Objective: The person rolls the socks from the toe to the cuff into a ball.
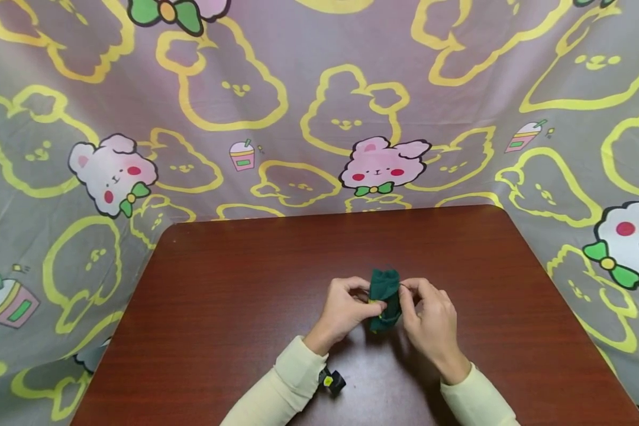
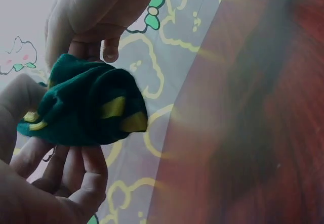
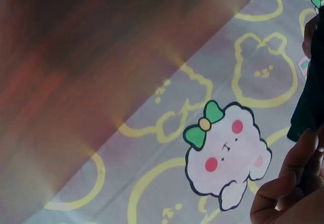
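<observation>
A bundle of dark green cloth point(image 1: 386, 284) with yellow patches is held up between both hands above the table; its exact kind cannot be told. My left hand point(image 1: 346, 307) grips its left side, thumb on the near face. At the right edge, my right hand point(image 1: 430, 319) pinches the cloth between thumb and fingertips. In the left wrist view, the green cloth point(image 2: 96, 102) looks folded or rolled, with the left fingers point(image 2: 76, 176) beneath it. Only a dark part of the cloth point(image 3: 308, 92) shows in the right wrist view, above the right hand point(image 3: 288, 188).
A reddish-brown wooden table point(image 1: 234, 284) lies under the hands. Behind it and along both sides hangs a curtain point(image 1: 298, 106) printed with cartoon animals. A small black device point(image 1: 334, 382) with a yellow mark sits by the left sleeve cuff.
</observation>
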`<action>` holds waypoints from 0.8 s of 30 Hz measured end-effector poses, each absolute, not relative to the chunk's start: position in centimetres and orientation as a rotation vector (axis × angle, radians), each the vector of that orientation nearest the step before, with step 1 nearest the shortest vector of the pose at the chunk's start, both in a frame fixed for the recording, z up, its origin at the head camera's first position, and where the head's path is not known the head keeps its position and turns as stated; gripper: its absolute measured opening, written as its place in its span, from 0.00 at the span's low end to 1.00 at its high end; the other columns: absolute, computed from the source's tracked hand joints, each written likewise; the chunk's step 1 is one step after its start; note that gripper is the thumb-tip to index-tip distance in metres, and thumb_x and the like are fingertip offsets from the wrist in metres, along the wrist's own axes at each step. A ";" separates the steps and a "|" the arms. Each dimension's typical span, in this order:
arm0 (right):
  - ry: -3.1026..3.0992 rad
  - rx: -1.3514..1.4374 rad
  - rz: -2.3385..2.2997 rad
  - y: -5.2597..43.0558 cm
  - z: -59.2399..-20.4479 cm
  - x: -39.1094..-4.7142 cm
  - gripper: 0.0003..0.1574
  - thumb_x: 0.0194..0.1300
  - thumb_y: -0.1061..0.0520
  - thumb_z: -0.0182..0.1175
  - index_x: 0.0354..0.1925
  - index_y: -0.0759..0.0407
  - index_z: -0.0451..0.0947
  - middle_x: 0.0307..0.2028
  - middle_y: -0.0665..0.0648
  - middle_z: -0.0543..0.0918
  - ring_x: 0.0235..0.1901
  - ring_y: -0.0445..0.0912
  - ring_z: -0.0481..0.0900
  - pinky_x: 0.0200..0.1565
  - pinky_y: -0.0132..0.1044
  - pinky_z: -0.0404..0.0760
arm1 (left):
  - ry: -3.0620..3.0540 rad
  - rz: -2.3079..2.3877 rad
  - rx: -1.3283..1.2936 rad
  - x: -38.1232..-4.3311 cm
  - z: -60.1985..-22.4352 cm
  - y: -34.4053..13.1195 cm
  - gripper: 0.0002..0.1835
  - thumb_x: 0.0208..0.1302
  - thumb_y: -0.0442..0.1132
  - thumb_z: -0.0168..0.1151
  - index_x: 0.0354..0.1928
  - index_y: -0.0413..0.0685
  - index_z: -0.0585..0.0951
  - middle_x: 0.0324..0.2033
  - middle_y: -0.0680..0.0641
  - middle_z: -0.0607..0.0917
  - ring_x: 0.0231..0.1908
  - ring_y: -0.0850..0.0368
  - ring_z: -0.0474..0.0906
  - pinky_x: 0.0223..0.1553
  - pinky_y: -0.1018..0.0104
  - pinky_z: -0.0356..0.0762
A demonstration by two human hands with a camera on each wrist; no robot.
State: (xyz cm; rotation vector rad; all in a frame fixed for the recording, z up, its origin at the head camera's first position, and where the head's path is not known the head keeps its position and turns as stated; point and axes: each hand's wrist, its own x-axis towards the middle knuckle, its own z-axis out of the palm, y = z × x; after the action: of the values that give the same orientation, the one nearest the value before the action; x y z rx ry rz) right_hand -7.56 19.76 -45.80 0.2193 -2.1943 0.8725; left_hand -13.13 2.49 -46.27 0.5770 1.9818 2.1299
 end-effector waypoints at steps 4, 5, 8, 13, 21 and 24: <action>-2.207 0.296 0.773 20.1 -45.2 -8.2 0.04 0.66 0.59 0.62 0.38 0.59 0.82 0.23 0.49 0.78 0.20 0.43 0.70 0.29 0.41 0.66 | 2.081 2.005 0.710 -13.2 -46.1 2.3 0.08 0.43 0.24 0.75 0.28 0.35 0.87 0.22 0.48 0.85 0.22 0.63 0.81 0.25 0.70 0.80; -2.204 0.325 0.744 20.2 -45.0 -8.4 0.05 0.67 0.58 0.62 0.38 0.59 0.82 0.23 0.49 0.78 0.21 0.43 0.69 0.29 0.42 0.66 | 2.120 1.962 0.745 -13.3 -46.0 2.3 0.07 0.43 0.24 0.75 0.28 0.36 0.87 0.22 0.49 0.84 0.22 0.64 0.80 0.25 0.70 0.79; -2.222 0.413 0.665 20.5 -44.5 -8.9 0.12 0.73 0.51 0.57 0.38 0.57 0.83 0.22 0.49 0.77 0.21 0.44 0.68 0.29 0.44 0.66 | 2.241 1.819 0.877 -13.5 -45.7 2.1 0.08 0.41 0.26 0.75 0.26 0.42 0.87 0.22 0.54 0.83 0.22 0.67 0.78 0.25 0.71 0.78; -2.276 0.544 0.559 20.8 -43.5 -9.4 0.17 0.76 0.46 0.53 0.37 0.53 0.82 0.24 0.48 0.80 0.22 0.45 0.69 0.32 0.45 0.67 | 2.239 1.634 1.109 -14.1 -44.5 1.6 0.10 0.39 0.25 0.75 0.23 0.46 0.85 0.23 0.58 0.81 0.24 0.68 0.75 0.27 0.73 0.75; -2.402 0.636 0.552 20.7 -42.2 -10.0 0.02 0.65 0.54 0.66 0.34 0.47 0.81 0.24 0.41 0.81 0.21 0.41 0.71 0.31 0.42 0.66 | 1.831 1.640 1.219 -14.4 -44.0 0.4 0.13 0.43 0.16 0.69 0.29 0.38 0.87 0.32 0.50 0.84 0.36 0.64 0.77 0.42 0.64 0.81; -2.481 0.658 0.659 20.8 -42.3 -10.1 0.06 0.63 0.55 0.69 0.33 0.43 0.81 0.24 0.37 0.80 0.22 0.36 0.72 0.31 0.41 0.70 | 1.705 1.680 1.273 -14.2 -44.1 -0.2 0.13 0.43 0.14 0.66 0.31 0.32 0.87 0.34 0.44 0.84 0.40 0.64 0.77 0.46 0.63 0.80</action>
State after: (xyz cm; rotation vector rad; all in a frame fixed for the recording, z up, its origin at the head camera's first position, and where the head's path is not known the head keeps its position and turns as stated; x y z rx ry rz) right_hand -10.08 20.82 -42.31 0.6582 -2.4812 0.6590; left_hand -14.15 -0.24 -44.06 1.2726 1.7047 1.6800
